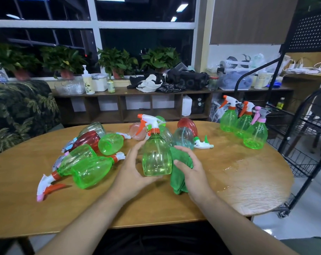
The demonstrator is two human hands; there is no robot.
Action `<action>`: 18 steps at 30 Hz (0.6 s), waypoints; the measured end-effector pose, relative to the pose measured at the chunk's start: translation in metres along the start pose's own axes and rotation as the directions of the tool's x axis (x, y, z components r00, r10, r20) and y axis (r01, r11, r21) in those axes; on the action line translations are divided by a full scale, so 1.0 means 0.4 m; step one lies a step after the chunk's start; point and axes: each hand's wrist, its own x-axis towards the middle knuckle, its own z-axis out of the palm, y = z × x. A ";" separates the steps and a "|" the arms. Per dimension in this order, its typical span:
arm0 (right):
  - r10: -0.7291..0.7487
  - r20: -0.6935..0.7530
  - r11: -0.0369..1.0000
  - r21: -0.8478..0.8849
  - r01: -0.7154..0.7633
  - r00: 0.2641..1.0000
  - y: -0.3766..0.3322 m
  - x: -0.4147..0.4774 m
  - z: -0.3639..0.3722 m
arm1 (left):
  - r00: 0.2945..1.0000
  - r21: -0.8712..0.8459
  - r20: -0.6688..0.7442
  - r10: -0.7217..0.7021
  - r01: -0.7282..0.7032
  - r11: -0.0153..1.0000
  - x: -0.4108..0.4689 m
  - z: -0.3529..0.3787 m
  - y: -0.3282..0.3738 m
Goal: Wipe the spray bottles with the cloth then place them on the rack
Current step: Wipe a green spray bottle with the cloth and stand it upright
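My left hand holds an upright green spray bottle with a white and orange trigger head above the middle of the wooden table. My right hand grips a green cloth and presses it against the bottle's right side. Several more spray bottles, green, red and clear, lie on their sides in a heap to the left and behind. Three green bottles stand upright at the table's far right edge, beside a black wire rack.
The black rack stands on castors to the right of the table, its wire shelves close to the table edge. A patterned sofa is at the left. A low wooden shelf unit with plants and clutter runs behind the table.
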 end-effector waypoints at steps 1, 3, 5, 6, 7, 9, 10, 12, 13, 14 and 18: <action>-0.001 0.009 1.000 -0.001 0.001 1.000 0.001 -0.001 0.000 | 1.000 -0.021 0.017 0.002 -0.002 1.000 -0.001 -0.001 0.001; -0.005 0.013 1.000 -0.013 0.005 1.000 0.002 -0.004 0.002 | 0.999 -0.025 0.034 0.017 -0.016 1.000 -0.006 -0.001 0.007; -0.017 0.008 0.998 -0.053 0.017 1.000 0.002 -0.006 0.001 | 0.999 -0.005 0.037 0.035 -0.035 0.999 -0.010 -0.001 0.015; -0.020 0.011 0.997 -0.068 0.021 1.000 0.002 -0.008 0.001 | 0.998 0.003 0.043 0.039 -0.039 0.999 -0.013 -0.004 0.016; -0.020 0.015 0.997 -0.075 0.021 1.000 0.000 -0.010 0.001 | 0.998 0.004 0.052 0.036 -0.036 0.999 -0.015 -0.007 0.014; -0.018 0.026 0.997 -0.081 0.020 0.999 -0.003 -0.013 0.003 | 0.996 0.008 0.080 0.026 -0.026 1.000 -0.017 -0.015 0.003; -0.017 0.034 0.996 -0.087 0.019 0.999 -0.004 -0.015 0.003 | 0.995 0.017 0.096 0.027 -0.029 0.999 -0.018 -0.018 -0.002; -0.022 0.043 0.996 -0.088 0.026 0.999 -0.007 -0.018 0.002 | 0.993 0.027 0.116 0.037 -0.040 0.999 -0.020 -0.021 -0.007; -0.028 0.043 0.996 -0.078 0.031 0.999 -0.009 -0.020 0.001 | 0.992 0.030 0.121 0.044 -0.048 0.998 -0.020 -0.021 -0.007; -0.033 0.042 0.997 -0.065 0.036 0.999 -0.010 -0.021 0.001 | 0.991 0.036 0.123 0.049 -0.054 0.998 -0.021 -0.020 -0.006; -0.066 0.028 0.996 -0.057 0.067 0.997 -0.017 -0.025 0.006 | 0.993 0.062 0.095 0.069 -0.075 0.995 -0.027 -0.012 0.004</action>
